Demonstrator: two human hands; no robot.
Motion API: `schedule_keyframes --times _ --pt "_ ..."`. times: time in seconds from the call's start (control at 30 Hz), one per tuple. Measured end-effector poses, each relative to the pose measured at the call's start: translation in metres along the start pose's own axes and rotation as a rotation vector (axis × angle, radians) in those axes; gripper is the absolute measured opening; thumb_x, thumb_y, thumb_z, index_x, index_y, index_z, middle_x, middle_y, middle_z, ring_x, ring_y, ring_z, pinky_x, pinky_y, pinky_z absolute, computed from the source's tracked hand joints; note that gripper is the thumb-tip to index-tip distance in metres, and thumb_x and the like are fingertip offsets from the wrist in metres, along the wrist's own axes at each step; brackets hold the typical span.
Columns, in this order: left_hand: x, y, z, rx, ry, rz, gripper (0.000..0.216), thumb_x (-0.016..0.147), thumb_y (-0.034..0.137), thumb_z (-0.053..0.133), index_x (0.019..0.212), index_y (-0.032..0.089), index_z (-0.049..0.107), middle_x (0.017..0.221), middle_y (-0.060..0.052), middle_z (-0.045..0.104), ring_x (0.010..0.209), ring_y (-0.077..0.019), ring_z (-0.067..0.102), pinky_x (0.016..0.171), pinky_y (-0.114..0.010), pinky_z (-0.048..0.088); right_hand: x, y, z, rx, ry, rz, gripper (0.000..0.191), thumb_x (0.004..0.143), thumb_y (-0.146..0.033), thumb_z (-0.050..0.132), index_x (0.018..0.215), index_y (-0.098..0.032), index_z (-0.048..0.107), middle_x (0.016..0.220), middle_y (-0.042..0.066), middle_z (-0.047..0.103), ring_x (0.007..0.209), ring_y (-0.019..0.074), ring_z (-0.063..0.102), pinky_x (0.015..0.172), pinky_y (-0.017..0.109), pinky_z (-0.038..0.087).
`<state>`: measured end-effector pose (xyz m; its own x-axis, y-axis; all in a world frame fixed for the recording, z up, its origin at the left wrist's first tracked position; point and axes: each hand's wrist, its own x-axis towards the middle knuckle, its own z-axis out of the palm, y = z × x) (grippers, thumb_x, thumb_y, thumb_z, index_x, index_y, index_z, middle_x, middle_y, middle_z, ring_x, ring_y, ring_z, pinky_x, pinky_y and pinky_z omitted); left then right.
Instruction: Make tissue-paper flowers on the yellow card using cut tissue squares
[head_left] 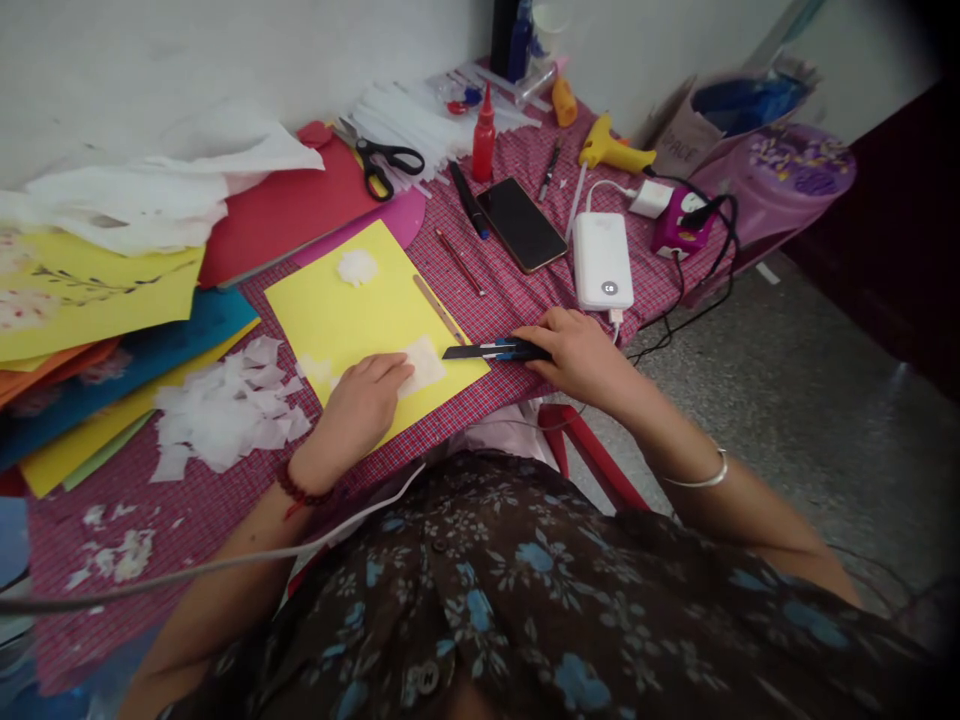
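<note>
My left hand (pixel 365 400) lies on a yellow sheet (pixel 352 310), its fingers pressing down a small white tissue piece (pixel 424 365). Just to the right, my right hand (pixel 577 355) is closed on a blue and black utility knife (pixel 487 351) whose tip points left toward the tissue piece. A wooden stick (pixel 439 308) lies along the sheet's right edge. A small white tissue tuft (pixel 357 267) sits near the sheet's far end.
A heap of white tissue squares (pixel 225 405) lies left of the sheet, beside stacked coloured paper (pixel 112 330). Farther back are scissors (pixel 379 160), a red glue bottle (pixel 484 135), a phone (pixel 521 224), a white power bank (pixel 602 260) and a yellow glue gun (pixel 611 150). The table edge runs near my right hand.
</note>
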<state>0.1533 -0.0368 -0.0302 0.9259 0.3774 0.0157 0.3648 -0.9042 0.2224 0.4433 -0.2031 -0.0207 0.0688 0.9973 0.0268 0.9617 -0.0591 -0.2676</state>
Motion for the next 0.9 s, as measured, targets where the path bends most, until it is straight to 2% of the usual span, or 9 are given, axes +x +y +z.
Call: schedule_keyframes --times 0.13,0.33,0.43,0.6,0.9 --pt "0.000 0.002 0.000 0.011 0.002 -0.014 0.039 0.091 0.010 0.043 0.123 0.014 0.066 0.133 -0.016 0.065 0.122 -0.0290 0.058 0.106 -0.047 0.047 0.003 -0.001 0.000 0.009 -0.009 -0.022 0.041 0.091 -0.024 0.062 0.132 -0.022 0.065 0.106 0.013 0.062 0.099 0.0290 0.055 0.084 0.038 0.037" --pt "0.002 0.007 -0.001 0.070 -0.019 -0.027 0.040 0.090 0.009 0.044 0.125 0.012 0.064 0.133 -0.017 0.063 0.122 -0.0310 0.056 0.104 -0.048 0.047 0.005 -0.002 -0.003 -0.005 -0.037 -0.029 0.039 0.092 -0.024 0.062 0.130 -0.023 0.066 0.106 0.013 0.062 0.098 0.0285 0.054 0.081 0.037 0.034" --pt "0.003 0.010 -0.002 0.096 -0.032 -0.040 0.046 0.090 0.009 0.044 0.132 0.014 0.061 0.132 -0.017 0.063 0.121 -0.0311 0.056 0.101 -0.047 0.048 0.007 -0.002 -0.004 0.000 -0.046 -0.040 0.039 0.092 -0.024 0.062 0.130 -0.023 0.067 0.106 0.013 0.062 0.098 0.0286 0.054 0.080 0.036 0.034" --pt "0.005 0.014 -0.003 0.148 -0.051 -0.028 0.058 0.090 0.007 0.043 0.144 0.023 0.052 0.130 -0.014 0.062 0.119 -0.0306 0.056 0.096 -0.045 0.048 0.014 -0.002 -0.005 -0.010 -0.049 -0.061 0.039 0.090 -0.024 0.064 0.129 -0.022 0.068 0.108 0.013 0.062 0.099 0.0292 0.054 0.080 0.036 0.034" --pt "0.008 0.017 -0.007 0.160 -0.053 -0.062 0.061 0.089 0.010 0.043 0.150 0.015 0.042 0.129 -0.017 0.062 0.117 -0.0317 0.055 0.098 -0.046 0.047 0.034 -0.005 -0.012 -0.053 -0.087 -0.150 0.036 0.091 -0.026 0.064 0.127 -0.024 0.069 0.106 0.012 0.062 0.099 0.0286 0.055 0.080 0.036 0.033"
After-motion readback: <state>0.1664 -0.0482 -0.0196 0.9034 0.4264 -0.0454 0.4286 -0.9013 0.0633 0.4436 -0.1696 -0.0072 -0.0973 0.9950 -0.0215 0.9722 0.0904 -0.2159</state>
